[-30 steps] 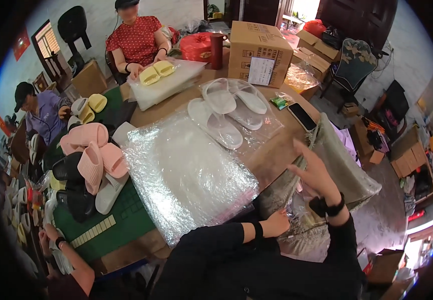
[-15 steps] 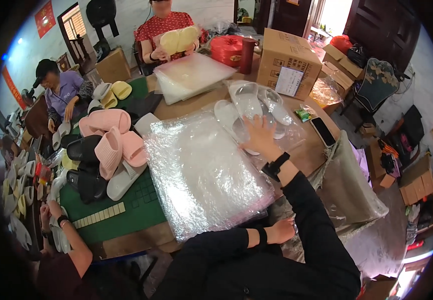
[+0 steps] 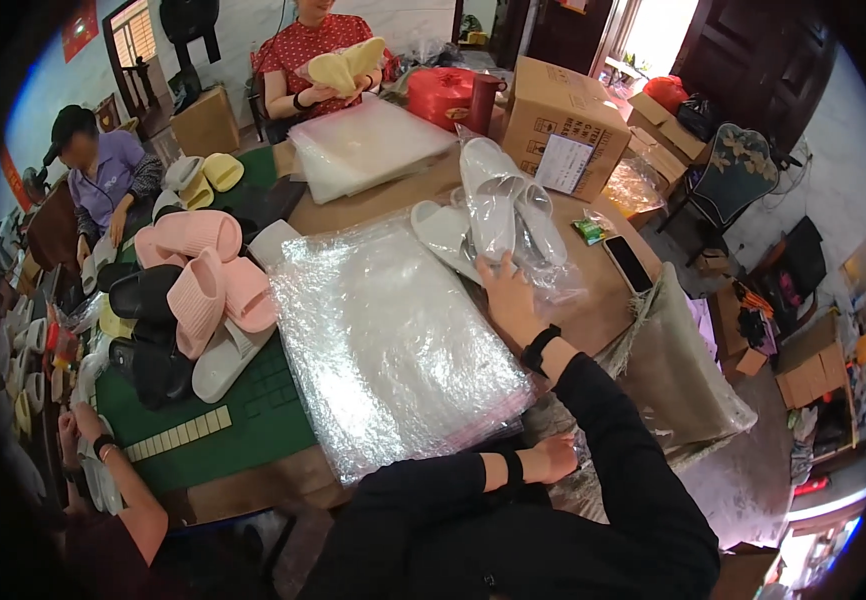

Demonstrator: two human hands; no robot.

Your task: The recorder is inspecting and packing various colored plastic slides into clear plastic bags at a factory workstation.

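A clear plastic bag of white slippers (image 3: 493, 205) lies on the table's far right part. My right hand (image 3: 509, 298) reaches to its near end, fingers somewhat apart and touching the bag. Another white slipper (image 3: 440, 228) lies just left of it, partly covered. Low in front of me, past the table's near edge, my left hand (image 3: 553, 459) is closed. Something shiny and clear shows at its fingertips, too small to name. Between my arms and the slippers spreads a stack of clear plastic bags (image 3: 393, 345).
Pink slippers (image 3: 198, 290) and black slippers (image 3: 143, 370) are heaped on the left. A phone (image 3: 629, 264), a carton (image 3: 565, 130) and a draped sack (image 3: 678, 365) are at the right. Across the table, a person (image 3: 318, 60) holds yellow slippers (image 3: 346, 68); others work at left.
My right hand has drawn back toward me from over the bagged slippers to their near end, uncovering more of them. The person opposite has tilted the yellow slippers. The whole view has shifted slightly.
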